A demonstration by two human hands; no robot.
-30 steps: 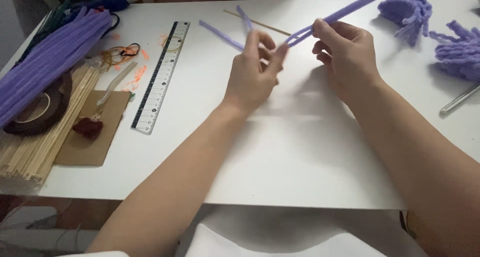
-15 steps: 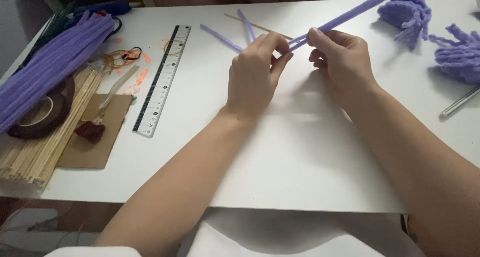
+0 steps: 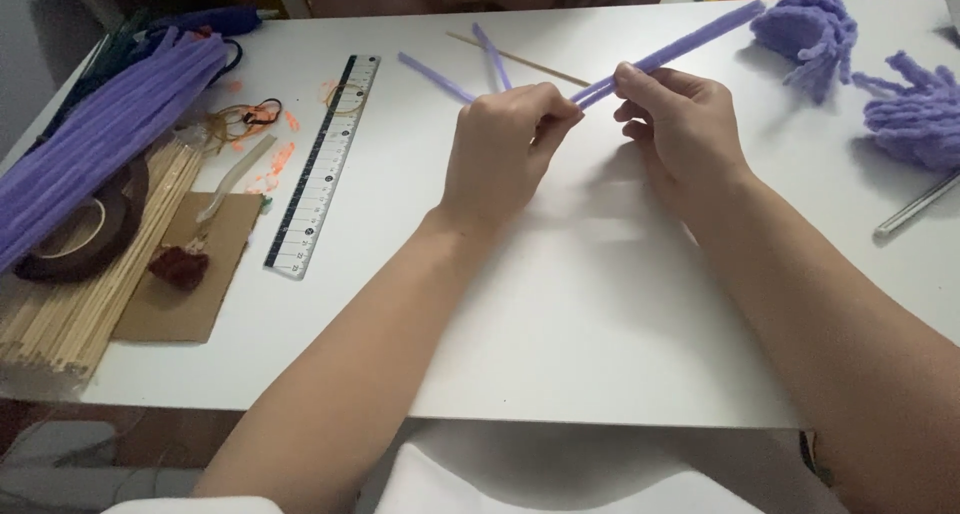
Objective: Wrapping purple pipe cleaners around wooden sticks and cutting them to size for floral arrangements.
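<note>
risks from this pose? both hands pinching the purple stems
1. Left hand and right hand pinch the purple pipe cleaners only at one end; the long free end could swing toward the purple pom-pom.
2. Loose cut pieces and a thin wooden stick lie just beyond the knuckles and could be knocked aside.

no packages, labels, signs or screens show anywhere on the white table or around it.
</note>
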